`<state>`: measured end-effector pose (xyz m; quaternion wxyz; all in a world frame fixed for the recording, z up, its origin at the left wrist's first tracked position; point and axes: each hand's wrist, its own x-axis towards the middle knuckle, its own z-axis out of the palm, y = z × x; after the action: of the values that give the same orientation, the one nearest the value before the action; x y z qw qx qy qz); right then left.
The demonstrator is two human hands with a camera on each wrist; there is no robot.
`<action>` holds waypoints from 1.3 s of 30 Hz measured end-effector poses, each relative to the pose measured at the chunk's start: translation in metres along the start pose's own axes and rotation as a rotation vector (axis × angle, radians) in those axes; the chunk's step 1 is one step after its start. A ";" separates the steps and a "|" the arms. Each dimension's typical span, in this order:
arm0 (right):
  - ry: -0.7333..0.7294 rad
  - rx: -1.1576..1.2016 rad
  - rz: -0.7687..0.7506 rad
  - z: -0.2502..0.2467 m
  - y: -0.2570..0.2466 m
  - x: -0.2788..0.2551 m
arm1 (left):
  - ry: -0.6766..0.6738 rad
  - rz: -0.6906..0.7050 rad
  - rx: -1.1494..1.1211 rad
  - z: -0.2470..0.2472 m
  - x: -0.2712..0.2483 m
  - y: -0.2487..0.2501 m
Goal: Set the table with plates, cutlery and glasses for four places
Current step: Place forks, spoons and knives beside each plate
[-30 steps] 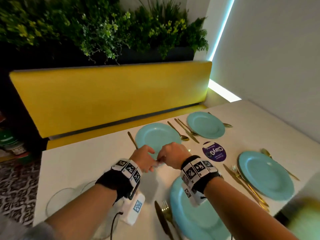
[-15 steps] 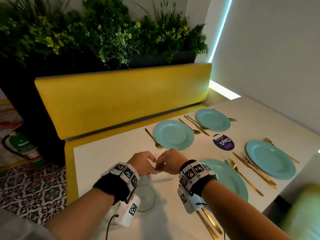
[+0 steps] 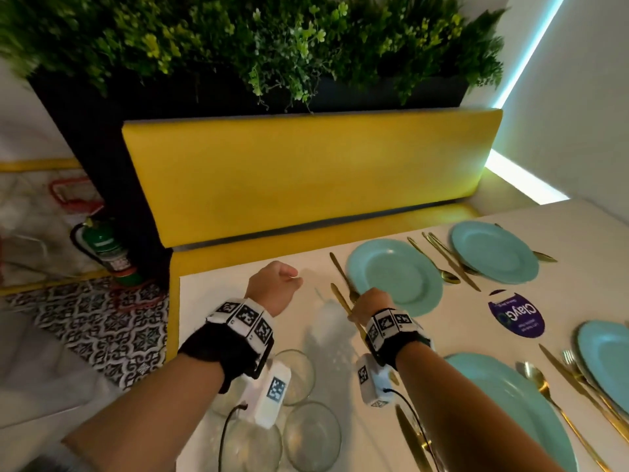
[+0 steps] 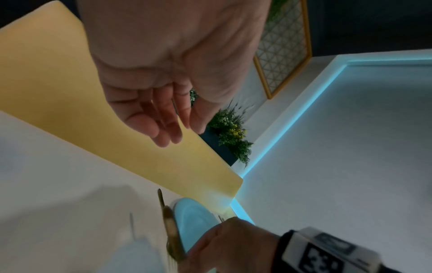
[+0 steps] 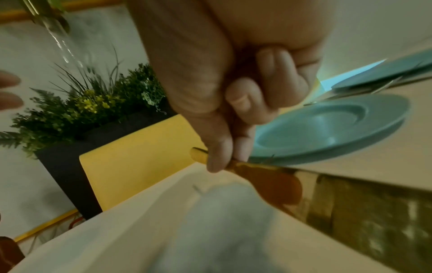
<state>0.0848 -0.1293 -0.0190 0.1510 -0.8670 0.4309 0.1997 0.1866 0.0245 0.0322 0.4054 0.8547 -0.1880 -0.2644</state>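
Teal round plates (image 3: 394,275) already at four places on white counter (image 3: 245,287). We grip gold knife (image 5: 264,171) in right hand (image 3: 369,303); left hand (image 3: 274,284) loose, empty. Clear glasses (image 3: 311,436) still bunched near edge.

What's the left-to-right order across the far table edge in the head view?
Left hand → gold knife → plate → spoon → second plate.

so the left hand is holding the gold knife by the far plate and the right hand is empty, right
Swapped. The right hand pinches the gold knife by the far plate, as the right wrist view shows; the left hand is empty.
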 end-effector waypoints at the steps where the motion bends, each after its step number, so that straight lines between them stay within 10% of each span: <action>1: -0.015 0.051 0.027 0.003 -0.003 0.009 | 0.000 -0.003 -0.008 0.001 0.004 0.000; 39: 0.138 0.105 0.053 -0.001 -0.053 0.116 | 0.048 -0.081 -0.128 0.005 0.064 -0.026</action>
<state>0.1916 -0.1786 -0.0685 0.1610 -0.8579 0.4727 0.1207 0.2367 0.0028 -0.0106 0.4524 0.8400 -0.1262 -0.2716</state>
